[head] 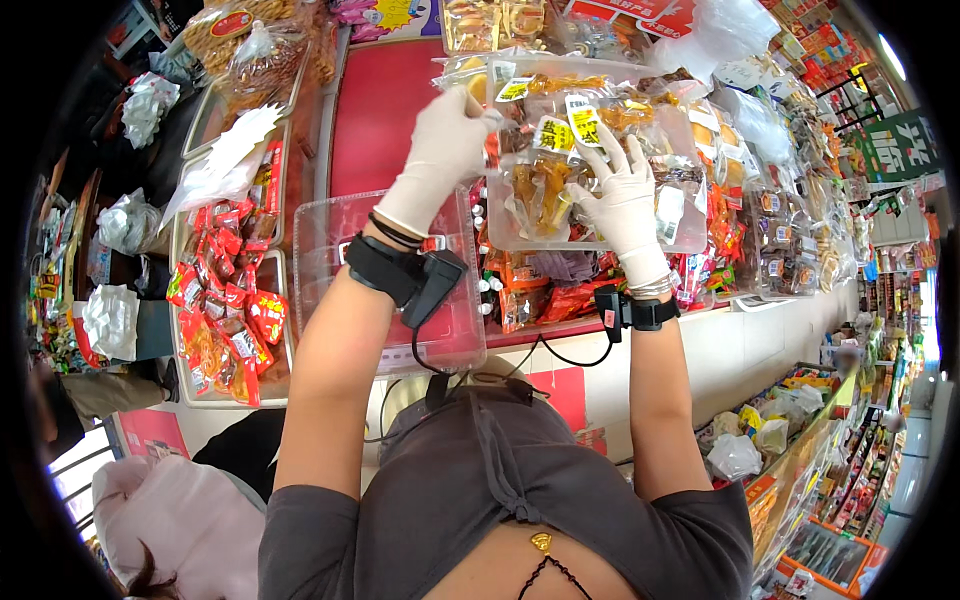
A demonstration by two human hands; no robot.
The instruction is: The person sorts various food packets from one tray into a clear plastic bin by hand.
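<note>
My left hand (448, 154), in a white glove, pinches a dark-brown plastic food package (514, 140) at the left rim of a translucent bin (600, 245). Its fingertips are partly blurred. My right hand (619, 191), gloved too, rests with fingers spread on the packs inside the bin. Under its fingertips lies a pack with a yellow-and-white label (583, 122). Clear vacuum packs of golden-brown poultry pieces (553, 196) fill the bin, several bearing printed labels. Below my left forearm stands a clear plastic container (322, 300) on the red surface.
Red snack packets (232, 322) fill a tray at the left. Bagged fried snacks (259, 60) stand at the far left. Right of the bin are boxed pastries (780, 232). A person in a pale pink top (172, 517) is at the lower left. Black cables (577, 363) hang from both wrist devices.
</note>
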